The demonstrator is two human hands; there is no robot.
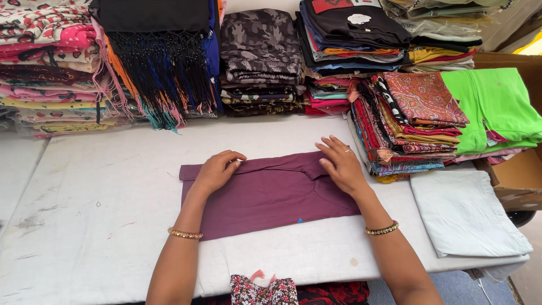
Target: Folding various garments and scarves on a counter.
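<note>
A folded maroon garment [270, 197] lies flat on the white table [96, 203] in front of me. My left hand [217, 171] rests palm down on its upper left part, fingers curled at the top fold. My right hand [340, 164] presses on the upper right part, fingers spread near the garment's edge. Each wrist wears a beaded gold bangle. Neither hand grips anything.
Stacks of folded printed clothes [51, 68] line the back, with a fringed dark scarf [164, 73], a camouflage pile [259, 51] and a bright green garment [494, 104]. A pale folded cloth [466, 212] lies at right beside a cardboard box [516, 175]. Floral fabric [262, 291] sits at the near edge.
</note>
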